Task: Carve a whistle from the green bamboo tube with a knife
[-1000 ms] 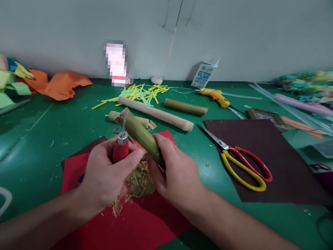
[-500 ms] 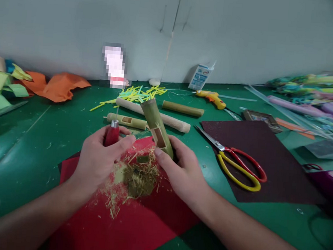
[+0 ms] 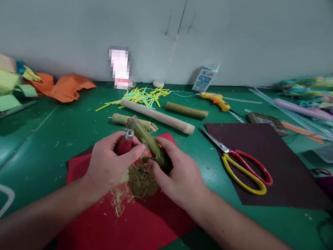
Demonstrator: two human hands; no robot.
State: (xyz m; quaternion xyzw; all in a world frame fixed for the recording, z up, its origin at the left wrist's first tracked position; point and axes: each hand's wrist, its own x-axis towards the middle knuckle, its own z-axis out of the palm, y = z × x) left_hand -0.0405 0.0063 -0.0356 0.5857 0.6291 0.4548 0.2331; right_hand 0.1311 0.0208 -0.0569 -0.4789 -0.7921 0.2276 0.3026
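Note:
My left hand is closed around an awl with a red handle and a metal collar; its thin spike points up and is hard to make out. In my right hand is a green bamboo tube, tilted with its upper end toward the awl. The opening cut in its side is turned out of view. Beneath both hands a heap of bamboo shavings lies on red paper. Just beyond them rests another bamboo tube beside a pale wooden rod.
Scissors lie on dark paper at the right. Farther back are a short bamboo piece, yellow strips, a yellow glue gun and a small carton. Orange paper and folded green paper sit at left.
My right hand has turned the bamboo tube, lowering its upper end leftward and rotating the cut opening out of sight. Both hands are closer together. The view has shifted slightly left.

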